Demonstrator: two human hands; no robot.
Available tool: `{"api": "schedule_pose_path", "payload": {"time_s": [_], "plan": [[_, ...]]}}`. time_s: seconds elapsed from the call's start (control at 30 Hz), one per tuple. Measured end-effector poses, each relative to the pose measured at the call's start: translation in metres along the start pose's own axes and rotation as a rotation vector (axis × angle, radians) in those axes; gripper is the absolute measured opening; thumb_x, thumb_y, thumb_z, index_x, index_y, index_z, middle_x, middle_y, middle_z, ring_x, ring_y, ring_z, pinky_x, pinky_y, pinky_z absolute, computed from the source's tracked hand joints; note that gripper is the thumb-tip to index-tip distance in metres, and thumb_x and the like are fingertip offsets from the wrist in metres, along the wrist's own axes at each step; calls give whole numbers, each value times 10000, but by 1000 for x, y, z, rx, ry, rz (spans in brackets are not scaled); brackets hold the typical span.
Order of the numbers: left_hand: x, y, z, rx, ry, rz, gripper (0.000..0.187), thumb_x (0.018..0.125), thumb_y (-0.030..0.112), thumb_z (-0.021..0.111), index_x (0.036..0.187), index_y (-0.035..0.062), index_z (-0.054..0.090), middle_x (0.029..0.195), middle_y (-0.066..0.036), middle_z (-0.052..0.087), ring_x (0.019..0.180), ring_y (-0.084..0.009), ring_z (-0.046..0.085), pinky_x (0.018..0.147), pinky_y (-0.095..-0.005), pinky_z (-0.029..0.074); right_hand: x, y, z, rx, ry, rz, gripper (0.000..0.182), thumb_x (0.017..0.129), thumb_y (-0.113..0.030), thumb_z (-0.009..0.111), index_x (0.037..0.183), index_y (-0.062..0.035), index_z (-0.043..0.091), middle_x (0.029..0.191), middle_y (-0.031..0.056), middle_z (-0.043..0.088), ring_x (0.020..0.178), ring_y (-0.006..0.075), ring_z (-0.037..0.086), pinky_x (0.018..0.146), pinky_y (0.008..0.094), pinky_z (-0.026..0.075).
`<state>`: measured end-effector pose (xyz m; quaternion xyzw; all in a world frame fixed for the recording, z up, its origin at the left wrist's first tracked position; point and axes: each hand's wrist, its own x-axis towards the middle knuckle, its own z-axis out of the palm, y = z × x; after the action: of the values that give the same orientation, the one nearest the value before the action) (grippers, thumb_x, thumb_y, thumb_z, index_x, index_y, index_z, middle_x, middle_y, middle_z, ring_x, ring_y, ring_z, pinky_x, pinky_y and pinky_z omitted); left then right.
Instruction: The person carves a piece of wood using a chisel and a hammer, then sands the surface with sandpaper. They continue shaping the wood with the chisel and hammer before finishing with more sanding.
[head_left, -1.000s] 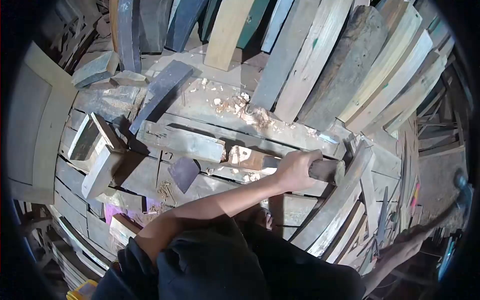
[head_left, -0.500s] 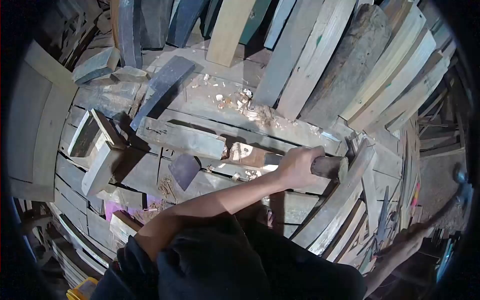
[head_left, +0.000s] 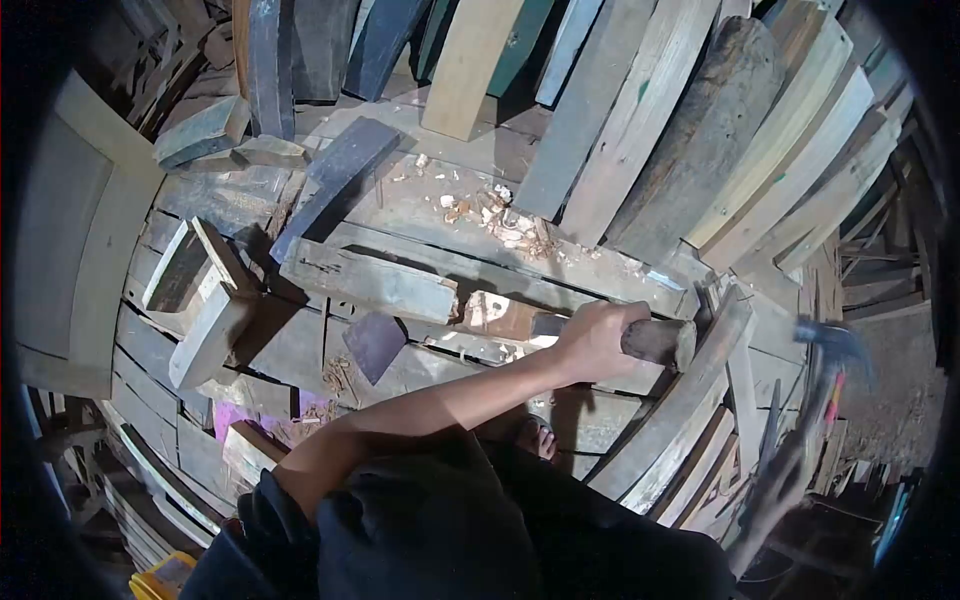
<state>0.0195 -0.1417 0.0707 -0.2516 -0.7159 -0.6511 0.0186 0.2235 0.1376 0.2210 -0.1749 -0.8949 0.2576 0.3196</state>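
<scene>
The left hand (head_left: 598,342) has its fingers wrapped around the chisel (head_left: 655,343), metal end toward the timber (head_left: 370,280), butt exposed, seemingly to face the hammer (head_left: 838,347), which the blurred right hand (head_left: 788,476) grips off to the side

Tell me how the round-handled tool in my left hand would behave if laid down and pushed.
The round-handled tool would probably tend to roll, since its handle is thick and round. It may feel heavier toward that end, which looks thicker than the dark part beyond your left hand. The handle looks like dull wood, so probably not very slippery.
</scene>
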Motion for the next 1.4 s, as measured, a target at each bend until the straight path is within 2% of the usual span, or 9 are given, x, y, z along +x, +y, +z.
{"api": "schedule_pose_path", "payload": {"time_s": [0.13, 0.2, 0.33, 0.57, 0.67, 0.73, 0.93, 1.2, 1.4], "plan": [[1, -3, 3, 39, -21, 0, 568, 674, 444, 889, 974, 9, 682, 808, -215, 707, 777, -423, 709, 688, -462, 547, 30, -55, 2, 240, 442, 371, 549, 1082, -614, 380, 893, -118, 517, 633, -25, 427, 483, 65, 353, 430, 230, 255], [1, -6, 7, 24, 3, 33, 549, 685, 439, 880, 972, 14, 685, 815, -212, 709, 778, -418, 711, 698, -469, 551, 20, -31, 17, 454, 367, 202, 591, 1067, -667, 344, 877, -122, 471, 650, -21, 439, 479, 66, 345, 421, 226, 259], [1, -5, 3, 66, -23, -7, 550, 694, 441, 874, 988, 14, 689, 835, -215, 719, 802, -424, 713, 714, -474, 557, -35, -13, 35, -240, -482, 149, 401, 1119, -322, 457, 1148, 48, 608, 930, 24, 568, 746, 102, 473, 686, 232, 406], [-10, -5, 6, 107, -114, -5, 650, 672, 508, 896, 1055, 29, 682, 910, -223, 731, 806, -421, 717, 748, -486, 556, -60, 24, 24, 31, -67, 464, 543, 1099, -427, 523, 1312, 70, 575, 1056, 64, 554, 908, 126, 518, 816, 270, 460], [-18, -7, 2, 151, -217, 396, 450, 643, 314, 897, 916, 64, 641, 774, -124, 687, 713, -328, 711, 596, -419, 556, -63, 17, 22, 198, 70, 489, 531, 1097, -404, 537, 1337, 69, 564, 1137, 100, 583, 958, 144, 542, 844, 268, 469], [-19, -12, 12, 144, -187, 497, 581, 628, 254, 892, 1122, 95, 632, 939, -108, 723, 747, -329, 719, 613, -438, 572, -60, 15, 19, 85, 34, 487, 527, 1098, -396, 536, 1342, 71, 556, 1154, 109, 587, 981, 150, 551, 862, 272, 474], [-12, -7, -5, 49, -123, 368, 338, 663, 179, 820, 891, 80, 591, 753, -73, 643, 659, -271, 664, 554, -403, 484, -59, 27, 11, -188, -106, 439, 516, 1102, -372, 532, 1356, 77, 531, 1206, 136, 600, 1049, 169, 577, 916, 283, 489], [-8, -18, -3, -16, -26, 187, 574, 639, 314, 867, 1110, 46, 679, 814, -191, 715, 733, -385, 706, 668, -453, 540, -58, 20, 24, -177, -166, 389, 488, 1082, -311, 590, 1377, 70, 512, 1249, 159, 608, 1091, 172, 602, 958, 303, 502], [-1, -5, -13, -68, -1, 69, 449, 671, 294, 839, 984, 19, 672, 843, -209, 705, 786, -408, 707, 671, -449, 542, -60, 15, 19, -84, -155, 467, 509, 1087, -366, 567, 1393, 36, 509, 1270, 158, 604, 1164, 204, 581, 1003, 315, 476]]}}
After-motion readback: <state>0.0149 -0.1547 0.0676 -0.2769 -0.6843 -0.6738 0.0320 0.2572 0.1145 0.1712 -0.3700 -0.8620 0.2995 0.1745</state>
